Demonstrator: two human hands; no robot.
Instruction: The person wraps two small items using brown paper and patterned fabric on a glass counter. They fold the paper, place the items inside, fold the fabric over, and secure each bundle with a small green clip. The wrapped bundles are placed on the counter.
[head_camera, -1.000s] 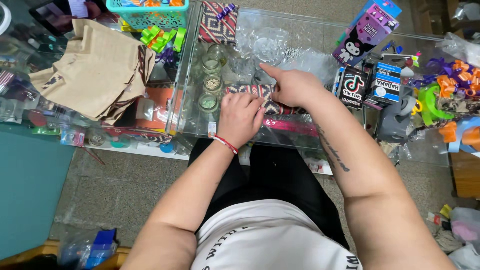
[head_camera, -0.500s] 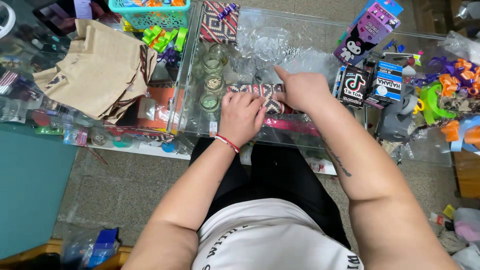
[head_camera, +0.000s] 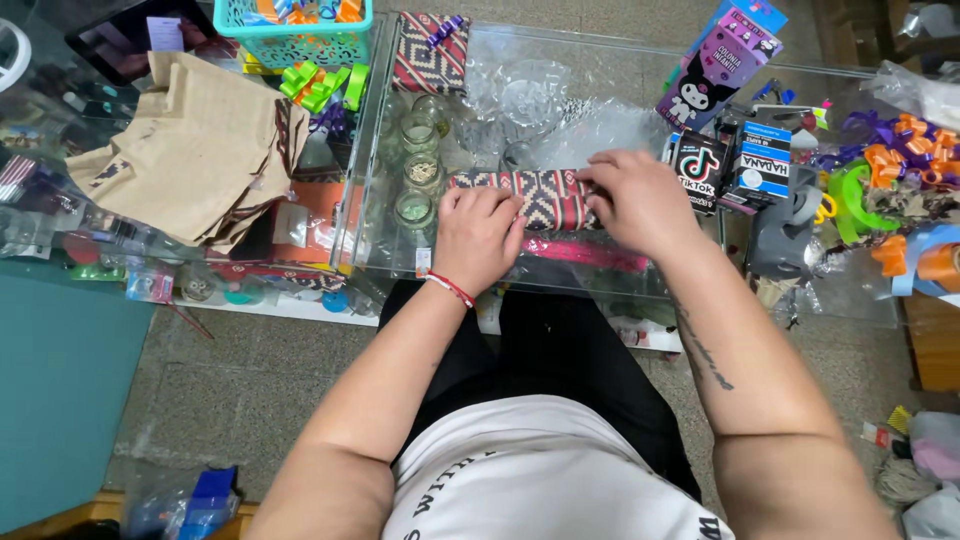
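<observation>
The left hand lies flat, fingers spread and pressed down on the near-left part of a patterned parcel, a long box wrapped in red, black and cream paper. The right hand is curled over the parcel's right end, fingertips pinching the paper there. A second ago this hand was reaching further back with a finger stretched out over the clear wrap; now it has drawn in onto the parcel end, while the left hand has hardly moved. I judge the paper is being held shut and the end fold is now being worked.

The parcel rests on a glass counter, near its front edge and about midway along. Crumpled clear film lies just behind it. Left of the parcel, three small glass jars stand in a row running toward the back edge; they hold something pale, too small to tell. A second patterned parcel sits at the back edge. A turquoise basket at the back left holds coloured items. Brown paper bags lie left, small boxes and ribbon bows right
</observation>
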